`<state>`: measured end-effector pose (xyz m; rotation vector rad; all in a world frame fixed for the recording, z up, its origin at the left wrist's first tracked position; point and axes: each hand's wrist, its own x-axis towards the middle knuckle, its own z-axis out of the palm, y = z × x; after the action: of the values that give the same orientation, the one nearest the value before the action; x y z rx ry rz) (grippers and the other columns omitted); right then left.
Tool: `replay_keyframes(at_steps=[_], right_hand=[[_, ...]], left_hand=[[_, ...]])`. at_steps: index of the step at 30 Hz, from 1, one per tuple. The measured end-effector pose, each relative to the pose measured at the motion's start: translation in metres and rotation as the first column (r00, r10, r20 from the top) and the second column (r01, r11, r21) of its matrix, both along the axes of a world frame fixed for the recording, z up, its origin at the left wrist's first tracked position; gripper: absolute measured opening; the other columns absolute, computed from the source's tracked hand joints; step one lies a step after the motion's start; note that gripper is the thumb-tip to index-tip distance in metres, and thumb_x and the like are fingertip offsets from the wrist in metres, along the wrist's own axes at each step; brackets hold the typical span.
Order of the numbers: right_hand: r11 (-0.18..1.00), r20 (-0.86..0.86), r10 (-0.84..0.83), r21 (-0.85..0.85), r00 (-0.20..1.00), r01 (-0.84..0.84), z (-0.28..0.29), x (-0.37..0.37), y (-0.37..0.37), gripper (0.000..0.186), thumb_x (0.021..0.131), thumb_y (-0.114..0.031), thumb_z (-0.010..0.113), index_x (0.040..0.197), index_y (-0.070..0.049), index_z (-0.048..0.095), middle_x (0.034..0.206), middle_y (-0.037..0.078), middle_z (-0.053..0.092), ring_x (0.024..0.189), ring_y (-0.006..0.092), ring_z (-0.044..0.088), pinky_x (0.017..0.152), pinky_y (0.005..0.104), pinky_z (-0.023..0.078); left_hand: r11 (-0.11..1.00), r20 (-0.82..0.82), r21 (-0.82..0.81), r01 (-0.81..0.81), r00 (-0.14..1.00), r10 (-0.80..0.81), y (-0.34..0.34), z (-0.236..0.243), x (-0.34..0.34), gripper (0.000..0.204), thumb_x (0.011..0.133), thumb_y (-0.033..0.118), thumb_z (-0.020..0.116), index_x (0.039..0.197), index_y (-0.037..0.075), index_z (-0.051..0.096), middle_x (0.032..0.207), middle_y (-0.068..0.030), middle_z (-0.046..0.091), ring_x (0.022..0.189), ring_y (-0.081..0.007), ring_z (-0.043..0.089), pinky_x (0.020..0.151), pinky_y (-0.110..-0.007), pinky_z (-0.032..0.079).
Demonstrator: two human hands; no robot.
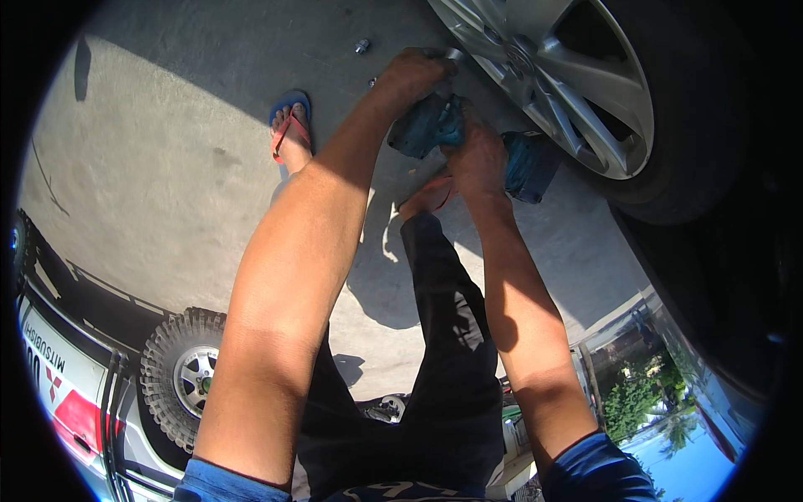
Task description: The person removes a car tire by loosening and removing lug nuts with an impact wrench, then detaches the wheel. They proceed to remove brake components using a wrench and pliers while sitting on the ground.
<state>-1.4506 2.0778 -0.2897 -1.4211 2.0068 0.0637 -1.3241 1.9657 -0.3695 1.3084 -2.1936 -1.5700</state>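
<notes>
A teal cordless impact wrench is held out in front of me, beside a silver alloy wheel. My right hand is wrapped round its handle, and the battery end sticks out to the right of that hand. At the front of the tool, my left hand is closed with its fingers curled. A shiny metal piece, which looks like a socket, shows at its fingertips close to the wheel rim. How far the fingers wrap it is hidden.
A lug nut lies on the concrete floor ahead, and a smaller metal piece lies nearer my left hand. My feet, in flip-flops, stand below the tool. A dark tyre bounds the right; another vehicle's knobbly tyre is lower left.
</notes>
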Motion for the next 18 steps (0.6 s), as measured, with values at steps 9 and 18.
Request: replay_keyframes(at_steps=[9,18], right_hand=[[0.966,0.008,-0.168,-0.197,0.986,0.166,-0.006,-0.021,-0.026,0.061,0.066,-0.014,0.084,0.120,0.000,0.059,0.112,0.023,0.066,0.110,0.0405,0.062,0.093,0.0448,0.049],[0.937,0.095,-0.199,-0.275,0.976,0.217,-0.035,-0.013,-0.031,0.053,0.064,-0.016,0.086,0.110,-0.002,0.063,0.106,0.021,0.068,0.105,0.0382,0.065,0.088,0.0444,0.051]], left_hand=[[0.949,0.081,0.227,-0.221,0.975,0.207,-0.047,0.020,-0.054,0.052,0.082,0.049,0.071,0.107,0.003,0.073,0.102,-0.0185,0.073,0.095,-0.0314,0.071,0.087,-0.038,0.052],[0.952,0.254,0.227,-0.207,0.956,0.147,-0.042,0.025,-0.060,0.065,0.069,0.049,0.081,0.113,0.002,0.071,0.109,-0.0190,0.071,0.102,-0.0310,0.069,0.091,-0.039,0.052]])
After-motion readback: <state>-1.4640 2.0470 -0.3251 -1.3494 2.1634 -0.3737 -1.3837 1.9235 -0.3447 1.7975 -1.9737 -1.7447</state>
